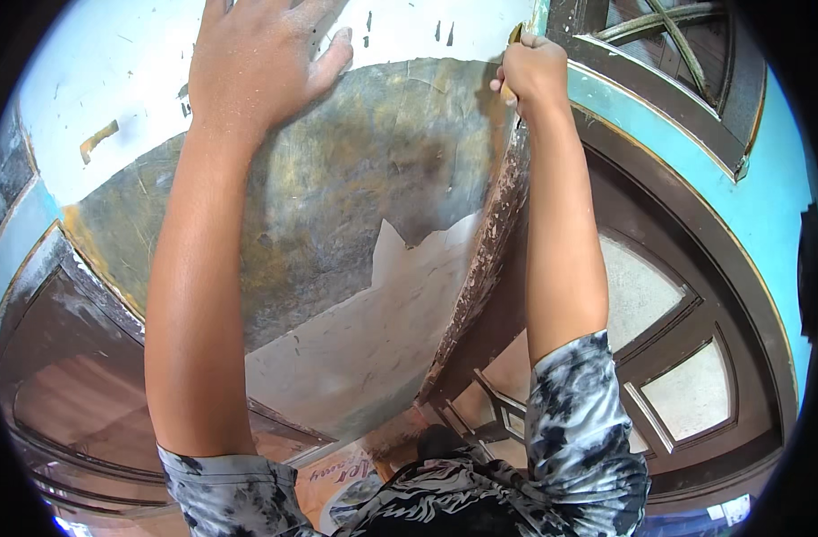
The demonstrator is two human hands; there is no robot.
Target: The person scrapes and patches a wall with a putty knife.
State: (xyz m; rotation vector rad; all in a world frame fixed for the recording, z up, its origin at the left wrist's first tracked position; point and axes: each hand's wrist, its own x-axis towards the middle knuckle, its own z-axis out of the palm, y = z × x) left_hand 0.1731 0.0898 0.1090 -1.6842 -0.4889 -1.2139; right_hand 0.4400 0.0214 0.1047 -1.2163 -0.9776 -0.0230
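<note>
My left hand (261, 67) lies flat with its thumb spread on the white covering (404, 31) at the top of the wall. Its other fingertips run past the upper edge of the picture. My right hand (534, 72) is closed around a slim tool with a yellow-brown handle (508, 93), at the right border of the white covering beside the door frame. A dark tip shows just under that fist; the exact kind of tool is hidden by the fingers. Below the white covering spreads a mottled grey-brown bare patch (355, 179).
A pale lower covering (364, 349) has a jagged torn top edge. The flaking wooden frame post (485, 251) runs down beside a brown door (659, 224) with light panels. Turquoise wall (749, 224) lies at right. Another brown door panel (78, 358) stands at left.
</note>
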